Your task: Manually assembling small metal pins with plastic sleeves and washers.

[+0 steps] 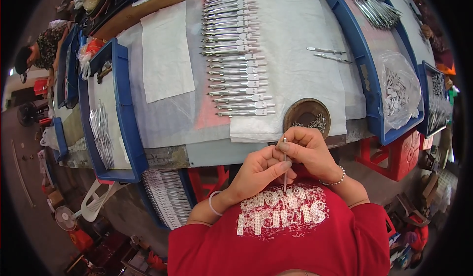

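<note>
Close in front of my red shirt, a slim metal rod-like piece (285, 178) stands nearly upright between my two hands. My left hand (260, 170) pinches it around its middle, and my right hand (309, 150) has its thumb and fingers closed near its upper end. Fingers cover part of the piece, so its exact kind cannot be made out. Just beyond my right hand is a round brown dish (290, 112) of small metal parts (318, 123). A long column of slim, pointed metal tools (241, 85) lies side by side on the white-covered table.
Two loose metal pieces (327, 54) lie right of the column. At the right stands a blue tray (362, 74) with metal rods and a plastic bag of parts (396, 89). Another blue tray (125, 103) holds long metal pieces at the left. A red stool (399, 155) is below the table.
</note>
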`<state>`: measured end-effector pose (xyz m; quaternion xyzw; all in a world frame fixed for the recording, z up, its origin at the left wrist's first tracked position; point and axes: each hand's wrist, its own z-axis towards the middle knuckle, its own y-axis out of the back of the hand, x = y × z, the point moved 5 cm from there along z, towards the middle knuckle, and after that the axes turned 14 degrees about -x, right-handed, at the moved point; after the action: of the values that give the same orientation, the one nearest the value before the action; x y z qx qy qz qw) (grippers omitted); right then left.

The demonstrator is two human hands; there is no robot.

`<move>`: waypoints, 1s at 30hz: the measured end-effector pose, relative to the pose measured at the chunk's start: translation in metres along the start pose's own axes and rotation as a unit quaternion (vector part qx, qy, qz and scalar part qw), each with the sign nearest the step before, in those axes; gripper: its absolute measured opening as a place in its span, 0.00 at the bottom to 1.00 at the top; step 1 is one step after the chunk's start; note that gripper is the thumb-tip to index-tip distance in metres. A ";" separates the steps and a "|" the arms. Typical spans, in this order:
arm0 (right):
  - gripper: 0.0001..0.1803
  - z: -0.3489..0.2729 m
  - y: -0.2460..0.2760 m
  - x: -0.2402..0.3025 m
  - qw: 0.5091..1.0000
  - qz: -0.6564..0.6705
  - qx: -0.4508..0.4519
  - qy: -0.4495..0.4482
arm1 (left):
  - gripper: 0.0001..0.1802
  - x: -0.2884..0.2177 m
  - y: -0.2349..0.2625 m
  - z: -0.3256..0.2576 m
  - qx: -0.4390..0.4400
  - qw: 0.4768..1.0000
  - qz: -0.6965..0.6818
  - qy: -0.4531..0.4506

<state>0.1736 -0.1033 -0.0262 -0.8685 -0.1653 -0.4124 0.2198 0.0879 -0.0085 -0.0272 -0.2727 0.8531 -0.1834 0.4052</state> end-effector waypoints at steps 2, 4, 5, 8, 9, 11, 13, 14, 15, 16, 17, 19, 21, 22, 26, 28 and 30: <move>0.07 0.000 0.001 0.000 1.000 -0.001 -0.004 -0.001 | 0.07 0.000 0.000 0.001 0.003 1.000 -0.002 -0.003; 0.07 0.001 0.002 0.001 1.000 -0.010 -0.001 0.004 | 0.08 0.000 0.000 0.003 0.001 1.000 -0.006 -0.005; 0.07 0.001 0.003 0.005 1.000 -0.012 -0.002 0.007 | 0.08 -0.001 0.000 0.003 0.004 1.000 -0.006 -0.007; 0.09 0.008 0.012 0.023 0.996 -0.043 -0.023 0.073 | 0.08 -0.005 0.005 0.002 -0.016 1.000 0.010 -0.020; 0.08 0.014 0.021 0.028 0.992 -0.053 -0.050 0.106 | 0.08 -0.008 0.008 0.000 -0.028 0.999 0.016 -0.033; 0.07 0.025 0.044 0.058 0.916 -0.215 -0.192 0.281 | 0.07 -0.008 0.012 0.000 -0.066 0.996 0.020 -0.052; 0.07 0.041 0.067 0.081 0.845 -0.327 -0.256 0.336 | 0.08 -0.012 0.018 -0.005 -0.073 0.996 0.023 -0.056; 0.07 0.050 0.075 0.089 0.805 -0.361 -0.286 0.375 | 0.08 -0.014 0.021 -0.007 -0.084 0.994 0.027 -0.062; 0.06 0.059 0.083 0.094 0.779 -0.388 -0.292 0.397 | 0.09 -0.017 0.022 -0.010 -0.094 0.993 0.031 -0.070; 0.06 0.066 0.094 0.098 0.750 -0.415 -0.303 0.416 | 0.08 -0.018 0.022 -0.012 -0.120 0.990 0.033 -0.067; 0.05 0.074 0.099 0.099 0.709 -0.461 -0.301 0.440 | 0.07 -0.017 0.025 -0.013 -0.138 0.986 0.020 -0.088; 0.05 0.080 0.105 0.103 0.622 -0.564 -0.305 0.450 | 0.05 -0.017 0.030 -0.017 -0.177 0.977 0.008 -0.122; 0.04 0.096 0.104 0.097 0.567 -0.654 -0.296 0.405 | 0.05 -0.019 0.041 -0.025 -0.214 0.964 0.017 -0.158; 0.04 0.102 0.099 0.096 0.549 -0.684 -0.285 0.386 | 0.05 -0.018 0.048 -0.028 -0.228 0.959 0.003 -0.168; 0.04 0.102 0.086 0.098 0.510 -0.710 -0.242 0.421 | 0.05 -0.023 0.060 -0.039 -0.253 0.944 -0.030 -0.208; 0.03 0.095 0.091 0.102 0.508 -0.698 -0.251 0.438 | 0.06 -0.023 0.064 -0.041 -0.247 0.945 -0.051 -0.209; 0.03 0.084 0.094 0.106 0.549 -0.670 -0.238 0.439 | 0.08 -0.023 0.064 -0.042 -0.217 0.951 -0.055 -0.214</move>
<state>0.3357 -0.1278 -0.0133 -0.2377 -0.4776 -0.7947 -0.2895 0.0463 0.0598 -0.0226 -0.4338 0.7489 0.0470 0.4987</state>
